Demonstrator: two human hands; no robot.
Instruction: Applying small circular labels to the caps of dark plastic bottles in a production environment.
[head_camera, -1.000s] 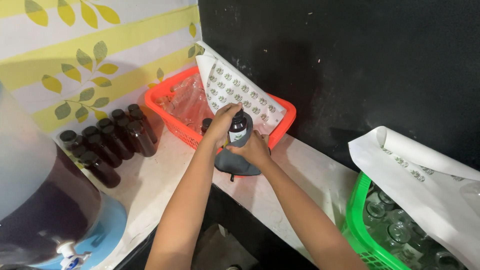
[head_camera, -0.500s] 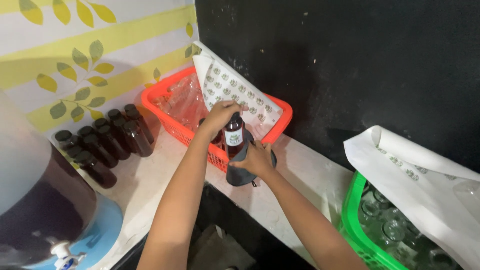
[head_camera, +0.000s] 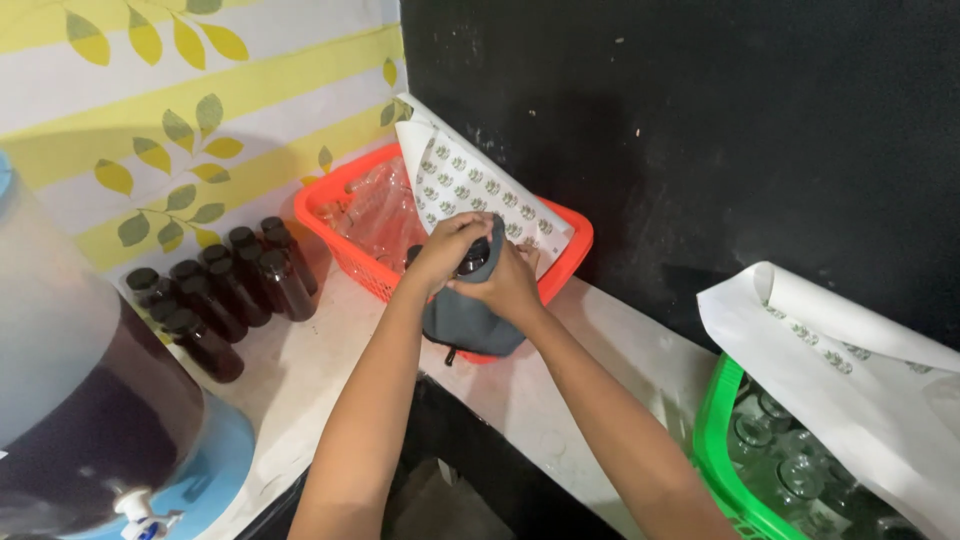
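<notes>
Bottle: a dark bottle (head_camera: 474, 258) sits in the middle of the scene, over the near edge of the red basket. Only its dark top shows between the two hands; the rest is wrapped in cloth.
Cloth: a grey cloth (head_camera: 462, 322) is bunched around the bottle and hangs below the hands, touching the basket's near rim.
Left hand: the left hand (head_camera: 447, 251) is curled closed over the top of the bottle, coming in from the near left.
Right hand: the right hand (head_camera: 507, 285) is closed around the cloth and the bottle inside it, just right of the left hand and touching it.
Red basket: a red plastic basket (head_camera: 335, 235) stands on the counter against the far wall, with crumpled clear plastic (head_camera: 385, 212) inside.
Sticker sheet: a white sheet of small round stickers (head_camera: 470, 185) leans in the basket, just beyond the hands.
Filled bottles: a cluster of dark capped bottles (head_camera: 215, 295) stands upright left of the basket, near the leaf-patterned wall.
Dispenser: a large drink dispenser (head_camera: 90, 400) with a blue base and a tap stands at the near left.
Green basket: a green basket (head_camera: 715, 440) at the near right holds clear glass bottles (head_camera: 790, 460), partly covered by a white sheet (head_camera: 850, 370).
Counter: a pale counter (head_camera: 590, 380) carries all of these.
</notes>
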